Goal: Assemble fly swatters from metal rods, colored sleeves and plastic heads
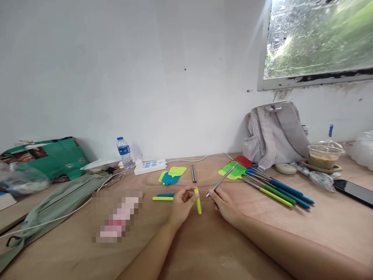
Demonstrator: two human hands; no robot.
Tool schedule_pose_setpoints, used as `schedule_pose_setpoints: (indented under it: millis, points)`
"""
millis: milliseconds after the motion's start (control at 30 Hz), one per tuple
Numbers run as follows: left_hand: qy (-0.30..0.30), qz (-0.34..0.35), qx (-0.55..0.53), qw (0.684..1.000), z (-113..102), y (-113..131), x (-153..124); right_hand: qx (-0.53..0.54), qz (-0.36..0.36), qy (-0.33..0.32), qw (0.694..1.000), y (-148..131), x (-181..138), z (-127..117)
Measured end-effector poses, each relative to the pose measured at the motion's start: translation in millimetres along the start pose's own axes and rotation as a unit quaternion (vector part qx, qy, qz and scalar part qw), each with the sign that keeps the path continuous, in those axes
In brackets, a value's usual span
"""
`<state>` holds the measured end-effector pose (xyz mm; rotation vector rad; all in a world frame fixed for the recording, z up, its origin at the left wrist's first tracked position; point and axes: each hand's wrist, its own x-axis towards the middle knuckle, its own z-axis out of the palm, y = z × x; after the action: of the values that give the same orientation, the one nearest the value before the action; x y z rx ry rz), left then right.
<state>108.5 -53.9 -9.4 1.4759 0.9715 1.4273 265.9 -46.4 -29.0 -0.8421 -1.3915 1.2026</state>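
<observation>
Between thumb and fingers, my left hand point(184, 201) pinches a yellow-green plastic handle point(198, 204). My right hand point(223, 202) grips a metal tube point(223, 179) near its lower end; the tube slants up to the right, apart from the handle. Left of my left hand lie a blue handle point(166, 195) and another yellow-green handle point(162, 198). Beyond the hands are loose fly swatter heads, a blue one point(171, 179) and a yellow one point(177, 171), and two more metal tubes point(194, 174). Several whole fly swatters point(271, 190) with colored handles lie in a fan to the right.
A grey backpack point(275, 134) leans on the wall at right, near an iced drink cup point(325, 155) and a phone point(354, 191). At left are a water bottle point(124, 153), a power strip point(150, 166), a green bag point(61, 159) and a grey-green strap point(58, 210).
</observation>
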Motion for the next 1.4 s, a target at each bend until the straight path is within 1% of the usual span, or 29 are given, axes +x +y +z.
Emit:
schedule_pose_setpoints:
  millis: [100, 200, 267, 367, 467, 633, 733, 933, 1133, 1267, 1400]
  points:
    - [0.002, 0.007, -0.003, 1.000, 11.0, -3.3, -2.3, -0.009, -0.044, 0.010, 0.999, -6.7, -4.9, -2.8]
    - [0.008, 0.023, 0.005, 1.000, 15.2, -3.0, -5.7, -0.018, -0.092, 0.031, 0.995, -10.2, -3.2, -5.1]
    - [0.005, 0.030, 0.019, 0.999, 16.7, -2.3, -7.2, -0.042, -0.125, 0.024, 0.991, -12.0, -2.5, -7.1]
    - [-0.017, 0.030, 0.062, 0.997, 20.5, -1.8, -7.6, -0.100, -0.172, -0.003, 0.980, -15.9, -3.8, -11.0]
    - [-0.034, 0.039, 0.107, 0.993, 28.4, -3.1, -6.2, -0.151, -0.200, 0.001, 0.968, -21.1, -5.7, -14.4]
    - [-0.085, 0.079, 0.134, 0.984, 44.5, -6.2, -4.5, -0.187, -0.195, 0.056, 0.961, -26.3, -2.2, -18.8]
    - [-0.111, 0.099, 0.141, 0.979, 48.9, -6.8, -4.6, -0.204, -0.189, 0.063, 0.958, -24.9, 1.9, -22.3]
    - [-0.106, 0.047, 0.075, 0.990, 46.8, -4.0, -4.1, -0.232, -0.207, 0.040, 0.950, -20.1, 3.1, -24.7]
    - [-0.126, 0.000, 0.050, 0.991, 43.4, -3.5, -1.7, -0.255, -0.193, 0.045, 0.946, -20.1, 1.4, -21.6]
    - [-0.127, -0.004, 0.059, 0.990, 44.3, -4.6, 1.2, -0.274, -0.196, 0.028, 0.941, -24.1, 0.5, -18.2]
    - [-0.127, 0.003, 0.062, 0.990, 45.4, -7.7, 4.0, -0.308, -0.208, 0.013, 0.928, -26.7, -0.7, -14.5]
